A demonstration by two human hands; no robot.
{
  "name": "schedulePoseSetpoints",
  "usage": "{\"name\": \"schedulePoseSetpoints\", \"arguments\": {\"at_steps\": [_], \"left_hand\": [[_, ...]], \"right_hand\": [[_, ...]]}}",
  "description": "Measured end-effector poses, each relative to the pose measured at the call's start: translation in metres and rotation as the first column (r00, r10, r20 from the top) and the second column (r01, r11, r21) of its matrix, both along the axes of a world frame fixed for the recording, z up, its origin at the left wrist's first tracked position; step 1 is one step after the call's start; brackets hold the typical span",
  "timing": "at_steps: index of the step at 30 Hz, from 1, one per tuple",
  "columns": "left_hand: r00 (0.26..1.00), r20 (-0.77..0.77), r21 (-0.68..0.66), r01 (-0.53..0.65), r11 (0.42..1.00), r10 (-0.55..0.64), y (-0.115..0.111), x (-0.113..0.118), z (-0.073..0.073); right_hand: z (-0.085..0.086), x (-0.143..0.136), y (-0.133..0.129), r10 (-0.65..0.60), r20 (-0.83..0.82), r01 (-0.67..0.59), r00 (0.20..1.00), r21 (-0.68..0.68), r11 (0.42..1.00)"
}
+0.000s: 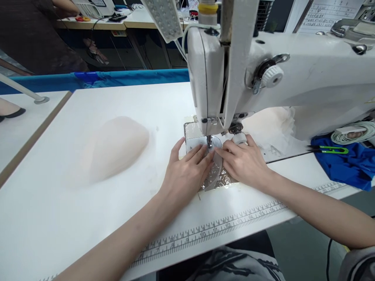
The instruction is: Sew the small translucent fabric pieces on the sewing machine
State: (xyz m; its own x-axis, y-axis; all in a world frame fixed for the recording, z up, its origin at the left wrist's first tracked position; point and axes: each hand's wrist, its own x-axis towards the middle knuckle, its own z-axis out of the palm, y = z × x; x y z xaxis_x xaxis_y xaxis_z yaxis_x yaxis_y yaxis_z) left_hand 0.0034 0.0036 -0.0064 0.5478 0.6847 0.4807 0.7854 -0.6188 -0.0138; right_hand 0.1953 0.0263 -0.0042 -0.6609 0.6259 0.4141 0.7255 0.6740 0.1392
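"Grip?"
"My left hand [187, 168] lies open, thumb apart from the fingers; whether my right hand [244, 160], fingertips down, pinches anything, I cannot tell."
"What's between them?"
"A sheer piece [217, 171], lying flat and reaching up towards the presser foot [209, 141]."
"Farther off?"
"The white sewing machine [208, 74] above, then a blue cloth strip [140, 79] along the table's [43, 156] far edge."

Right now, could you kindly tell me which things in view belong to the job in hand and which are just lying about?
In use:
- left hand
- right hand
- sheer fabric
- sewing machine

Apparently just lying about:
- snips
- blue cloth
- cord coil
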Motion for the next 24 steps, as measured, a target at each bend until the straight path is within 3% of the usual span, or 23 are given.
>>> {"name": "schedulePoseSetpoints", "arguments": {"at_steps": [4,7,10,13,15,17,20,24], "left_hand": [[1.000,-0.006,0.005,0.004,1.000,-0.004,0.000,0.000,0.000],[1.000,0.020,-0.015,0.002,1.000,-0.002,-0.006,-0.001,0.010],[0.999,0.042,-0.145,0.017,0.989,-0.011,-0.018,-0.003,0.026],[0.998,-0.039,-0.330,0.030,0.943,-0.046,-0.026,-0.004,0.036],[0.993,-0.111,-0.357,-0.002,0.934,-0.040,-0.026,-0.003,0.036],[0.990,-0.138,-0.293,-0.036,0.955,-0.005,-0.022,-0.002,0.030],[0.997,-0.067,-0.260,-0.047,0.965,0.030,-0.010,-0.001,0.019],[0.974,0.174,-0.481,-0.044,0.875,0.144,0.003,-0.003,0.019]], "right_hand": [[0.001,0.000,0.001,0.002,-0.011,-0.002,1.000,-0.002,1.000],[0.003,0.003,0.000,0.075,-0.069,-0.075,0.995,0.002,0.997],[0.004,0.007,0.000,0.195,-0.112,-0.200,0.974,-0.033,0.979],[0.004,0.009,0.001,0.255,-0.144,-0.264,0.956,-0.048,0.963],[0.003,0.010,0.003,0.264,-0.166,-0.273,0.950,-0.033,0.961],[0.003,0.011,0.004,0.260,-0.178,-0.270,0.949,-0.029,0.963],[0.003,0.011,0.005,0.245,-0.195,-0.258,0.950,-0.042,0.965],[0.002,0.011,0.006,0.220,-0.234,-0.242,0.947,-0.070,0.968]]}}
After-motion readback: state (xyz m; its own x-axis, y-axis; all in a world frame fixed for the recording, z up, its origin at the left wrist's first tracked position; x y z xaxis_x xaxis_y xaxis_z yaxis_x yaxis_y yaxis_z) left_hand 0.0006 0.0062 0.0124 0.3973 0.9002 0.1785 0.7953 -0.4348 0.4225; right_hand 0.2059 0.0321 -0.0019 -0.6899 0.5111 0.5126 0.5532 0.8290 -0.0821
